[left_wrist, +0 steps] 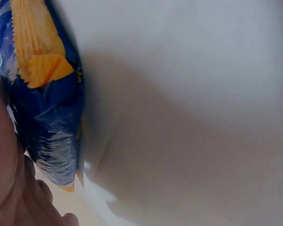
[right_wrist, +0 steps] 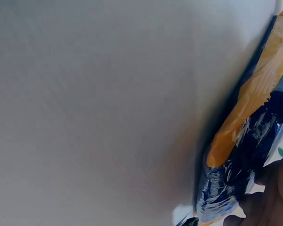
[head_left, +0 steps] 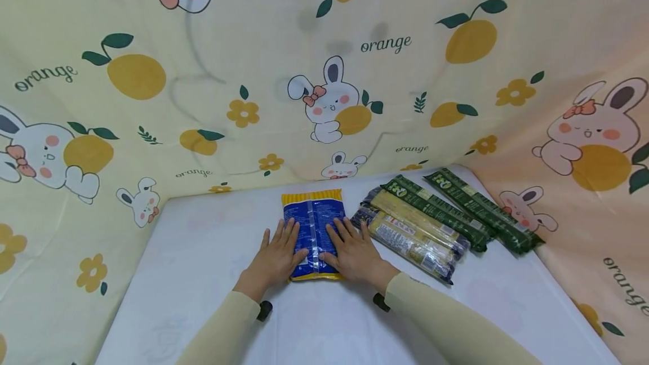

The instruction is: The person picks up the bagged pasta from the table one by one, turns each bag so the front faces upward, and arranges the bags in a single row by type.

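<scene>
A blue plastic packet (head_left: 312,227) with yellow crimped ends lies flat on the white table, its back seam facing up. My left hand (head_left: 275,257) rests on the packet's left side with fingers spread and straight. On the right side, my right hand (head_left: 356,253) lies likewise, thumb toward the seam. In the left wrist view the packet (left_wrist: 47,113) shows its folded yellow end, with part of the left hand (left_wrist: 7,174) at the edge. The right wrist view shows the packet's near end (right_wrist: 247,117) beside the curved fingertips of the right hand (right_wrist: 273,193).
Right of the packet lie two long clear-and-blue packs of yellowish sticks, perhaps spaghetti (head_left: 413,244), side by side. Two long green packs (head_left: 436,210) lie beyond them, one near the table's right edge. A printed cloth (head_left: 263,72) with rabbits and oranges hangs behind the table (head_left: 213,252).
</scene>
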{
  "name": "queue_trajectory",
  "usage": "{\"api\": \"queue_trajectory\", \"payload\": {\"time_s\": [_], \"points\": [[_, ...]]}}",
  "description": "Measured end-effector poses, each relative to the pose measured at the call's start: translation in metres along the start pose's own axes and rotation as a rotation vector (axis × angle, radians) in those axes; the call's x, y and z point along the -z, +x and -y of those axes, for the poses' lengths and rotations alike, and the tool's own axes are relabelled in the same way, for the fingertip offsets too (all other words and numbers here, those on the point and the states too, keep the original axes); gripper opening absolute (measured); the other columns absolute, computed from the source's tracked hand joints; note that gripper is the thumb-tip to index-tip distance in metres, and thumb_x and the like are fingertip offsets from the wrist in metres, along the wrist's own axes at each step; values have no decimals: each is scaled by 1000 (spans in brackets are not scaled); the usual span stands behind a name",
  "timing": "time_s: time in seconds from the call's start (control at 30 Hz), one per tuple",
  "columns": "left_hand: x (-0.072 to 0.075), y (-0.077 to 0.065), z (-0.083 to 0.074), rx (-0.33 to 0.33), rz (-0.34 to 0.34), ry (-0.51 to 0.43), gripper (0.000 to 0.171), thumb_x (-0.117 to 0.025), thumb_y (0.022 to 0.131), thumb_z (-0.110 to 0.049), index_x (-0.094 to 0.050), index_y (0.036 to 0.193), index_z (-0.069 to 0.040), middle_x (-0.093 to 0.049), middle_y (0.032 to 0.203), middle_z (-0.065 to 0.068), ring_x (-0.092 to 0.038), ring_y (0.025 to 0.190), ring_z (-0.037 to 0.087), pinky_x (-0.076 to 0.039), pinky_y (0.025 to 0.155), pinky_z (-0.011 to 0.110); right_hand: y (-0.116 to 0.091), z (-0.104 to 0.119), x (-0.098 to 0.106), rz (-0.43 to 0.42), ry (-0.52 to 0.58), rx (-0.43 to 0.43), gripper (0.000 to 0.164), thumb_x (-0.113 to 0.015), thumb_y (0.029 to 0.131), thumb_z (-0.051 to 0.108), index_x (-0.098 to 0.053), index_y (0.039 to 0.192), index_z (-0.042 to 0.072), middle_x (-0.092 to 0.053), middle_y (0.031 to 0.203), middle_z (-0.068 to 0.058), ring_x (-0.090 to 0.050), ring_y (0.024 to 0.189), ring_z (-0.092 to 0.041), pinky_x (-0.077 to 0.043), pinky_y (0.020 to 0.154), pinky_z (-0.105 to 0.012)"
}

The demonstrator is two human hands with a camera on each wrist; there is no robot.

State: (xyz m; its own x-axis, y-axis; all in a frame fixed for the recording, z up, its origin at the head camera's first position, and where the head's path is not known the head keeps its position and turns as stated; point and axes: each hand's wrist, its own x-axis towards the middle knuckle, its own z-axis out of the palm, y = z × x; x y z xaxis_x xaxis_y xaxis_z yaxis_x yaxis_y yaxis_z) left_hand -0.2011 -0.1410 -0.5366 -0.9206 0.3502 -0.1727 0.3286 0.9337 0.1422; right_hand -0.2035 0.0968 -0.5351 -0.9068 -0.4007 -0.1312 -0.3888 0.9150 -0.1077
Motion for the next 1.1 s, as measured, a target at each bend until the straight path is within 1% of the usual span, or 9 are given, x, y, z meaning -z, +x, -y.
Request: {"api": "queue_trajectory", "payload": {"time_s": [0.1,0.2,0.33,0.57,0.9,1.1], "points": [[-3,-3,-1,-20,-15,13,80,-26,111,-61,-9,171,-11,-4,179,10,1,165,33,-5,131,61,-5,0,-1,-11,-7,9,85,-27,105,74,-22,170,19,-15,177,-11,-10,164,-36,-10,127,-69],[-6,-10,-3,-27,-29,21,80,-27,111,-61,-10,171,-10,-5,179,10,0,165,33,-7,131,62,-11,2,-2,-20,-16,25,86,-27,105,75,-23,170,19,-17,177,-11,-11,164,-37,-11,127,-69],[-10,-21,-5,-29,-48,18,80,-28,111,-61,-11,171,-10,-7,179,10,-1,165,33,-7,130,62,-20,5,-4,-27,-13,52,86,-27,105,74,-25,169,17,-19,176,-12,-13,164,-37,-12,127,-69],[-13,-42,-12,-56,-79,25,79,-31,112,-60,-16,170,-8,-12,178,13,-6,165,34,-11,130,63,-37,9,-9,-47,7,83,85,-30,106,73,-28,168,16,-23,175,-14,-16,163,-39,-16,126,-70],[-18,-64,-18,-59,-77,18,80,-30,111,-60,-16,169,-7,-12,177,13,-8,165,33,-11,130,62,-58,16,-13,-48,46,106,84,-31,106,71,-30,168,14,-25,174,-15,-18,162,-40,-17,125,-72],[-20,-73,-23,-66,-70,13,78,-28,112,-59,-18,169,-6,-14,177,13,-9,165,32,-10,130,63,-67,18,-15,-38,79,106,83,-31,106,72,-32,167,15,-27,174,-14,-18,162,-41,-16,123,-75]]}}
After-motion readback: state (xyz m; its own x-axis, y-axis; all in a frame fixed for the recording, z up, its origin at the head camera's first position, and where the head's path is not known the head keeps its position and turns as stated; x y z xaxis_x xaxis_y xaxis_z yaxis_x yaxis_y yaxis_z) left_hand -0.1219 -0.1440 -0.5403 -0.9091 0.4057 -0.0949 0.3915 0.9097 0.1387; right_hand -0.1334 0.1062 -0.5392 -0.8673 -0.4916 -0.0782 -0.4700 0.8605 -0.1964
